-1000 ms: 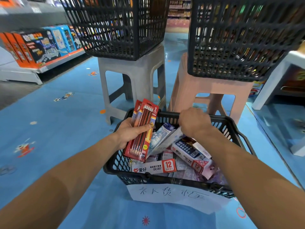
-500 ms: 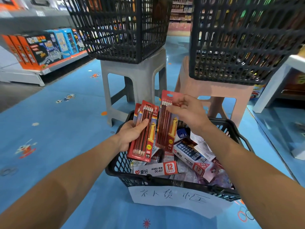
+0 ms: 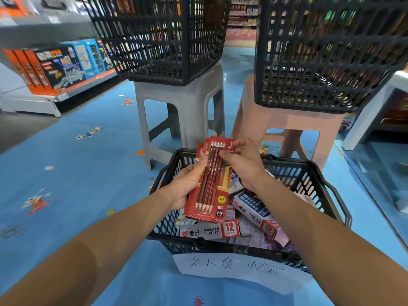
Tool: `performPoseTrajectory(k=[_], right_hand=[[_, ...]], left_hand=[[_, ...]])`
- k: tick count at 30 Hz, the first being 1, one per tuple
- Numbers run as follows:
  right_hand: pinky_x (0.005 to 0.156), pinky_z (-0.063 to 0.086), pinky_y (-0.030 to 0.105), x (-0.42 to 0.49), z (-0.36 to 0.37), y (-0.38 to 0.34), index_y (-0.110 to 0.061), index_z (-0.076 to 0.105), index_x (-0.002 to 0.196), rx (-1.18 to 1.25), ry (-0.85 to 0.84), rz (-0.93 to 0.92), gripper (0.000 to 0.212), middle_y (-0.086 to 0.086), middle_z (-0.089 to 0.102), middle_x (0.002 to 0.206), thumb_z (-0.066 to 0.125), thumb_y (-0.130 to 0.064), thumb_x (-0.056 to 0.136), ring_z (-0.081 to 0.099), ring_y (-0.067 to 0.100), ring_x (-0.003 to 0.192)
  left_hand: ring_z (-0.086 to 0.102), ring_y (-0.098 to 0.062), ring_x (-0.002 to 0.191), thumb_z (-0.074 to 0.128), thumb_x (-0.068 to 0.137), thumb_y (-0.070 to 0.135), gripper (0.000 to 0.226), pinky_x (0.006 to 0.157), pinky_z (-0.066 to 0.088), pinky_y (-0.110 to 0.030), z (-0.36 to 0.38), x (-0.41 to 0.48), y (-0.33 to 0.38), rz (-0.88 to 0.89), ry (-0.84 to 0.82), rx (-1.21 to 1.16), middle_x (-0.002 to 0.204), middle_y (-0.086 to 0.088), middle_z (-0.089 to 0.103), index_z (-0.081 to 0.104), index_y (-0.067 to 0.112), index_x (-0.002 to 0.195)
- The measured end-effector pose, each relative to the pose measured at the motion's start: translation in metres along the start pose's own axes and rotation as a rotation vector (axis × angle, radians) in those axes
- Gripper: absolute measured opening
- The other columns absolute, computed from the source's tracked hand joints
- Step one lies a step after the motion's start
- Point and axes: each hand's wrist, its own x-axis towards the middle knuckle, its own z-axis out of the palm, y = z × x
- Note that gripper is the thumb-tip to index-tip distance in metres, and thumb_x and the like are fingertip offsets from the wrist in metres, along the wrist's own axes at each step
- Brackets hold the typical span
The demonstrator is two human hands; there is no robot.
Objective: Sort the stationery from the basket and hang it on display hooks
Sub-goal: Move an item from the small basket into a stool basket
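Blue floor [image 3: 77,173], printed with small cartoon figures, spreads beneath everything. Beyond both grips stand two large black containers: a tall mesh basket [image 3: 159,40] on a grey stool [image 3: 181,100] ahead and to the left, and a second mesh basket [image 3: 320,58] on a pink stool [image 3: 287,124] ahead and to the right. Far off to the left of the left grip, a low shelf carries boxed toys [image 3: 50,67]. Directly under the grips sits the floor basket [image 3: 295,173], black and open-topped, with a paper label [image 3: 238,270] bearing handwritten characters hanging from its near rim. The left grip [image 3: 187,182] is curled round a fanned stack of red pencil packs [image 3: 212,186] from the left edge and behind, thumb laid across the front – the stack is raised just above the floor basket, tilted with its top end away from the person. The right grip [image 3: 242,162] pinches the top right corner of the front pack between thumb and fingertips, so both grips are closed on the same stack. Below and to the right of the grips, calculator boxes [image 3: 254,208] lie loose among other packets inside the floor basket – one more, marked DC-837, lies along the near wall.
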Motion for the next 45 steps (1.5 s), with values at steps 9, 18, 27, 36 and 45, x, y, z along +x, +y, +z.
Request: performPoseTrajectory(k=[9,18,27,36,45], right_hand=[[0.101,0.053,0.048,0.003,0.011,0.026,-0.019,0.038,0.145,-0.086,-0.083,0.201,0.062,0.007,0.062,0.131,0.051,-0.059,0.099,0.065,0.023,0.114],[0.074,0.057,0.038,-0.001,0.022,0.023,-0.005,0.063,0.118,0.325,-0.336,0.317,0.035,0.014,0.071,0.093,0.053,-0.033,0.099,0.072,0.026,0.079],[0.094,0.056,0.055,0.005,0.031,0.017,-0.014,0.055,0.130,0.312,-0.322,0.268,0.046,0.016,0.072,0.112,0.067,-0.016,0.085,0.072,0.032,0.102],[0.093,0.056,0.054,-0.006,0.019,-0.117,-0.016,0.064,0.124,0.368,-0.294,0.314,0.046,0.021,0.072,0.115,0.069,0.005,0.083,0.071,0.038,0.106],[0.084,0.060,0.049,-0.034,-0.005,-0.338,-0.011,0.059,0.128,0.257,-0.310,0.423,0.069,0.023,0.073,0.110,0.074,0.000,0.062,0.073,0.037,0.098]], left_hand=[[0.075,-0.032,0.103,0.082,0.069,0.066,0.096,0.095,0.058,-0.055,0.005,0.008,-0.006,0.072,0.076,0.003,0.118,-0.015,0.075,0.047,0.015,0.141],[0.072,-0.030,0.112,0.043,0.098,0.070,0.063,0.101,0.054,-0.047,0.017,0.004,-0.003,0.036,0.004,0.004,0.122,-0.015,0.074,0.063,0.024,0.136],[0.067,-0.031,0.120,0.067,0.073,0.084,0.092,0.106,0.051,-0.055,-0.001,0.020,0.004,0.066,0.063,0.054,0.138,-0.017,0.060,0.054,0.023,0.141],[0.075,-0.022,0.089,0.056,0.094,0.049,0.042,0.086,0.057,-0.039,0.027,-0.052,0.138,-0.101,0.052,0.134,0.098,-0.007,0.079,0.069,0.015,0.115],[0.066,-0.016,0.076,0.045,0.099,0.035,0.025,0.071,0.049,-0.031,0.076,-0.140,0.322,-0.276,0.030,0.212,0.084,-0.002,0.071,0.061,0.016,0.104]])
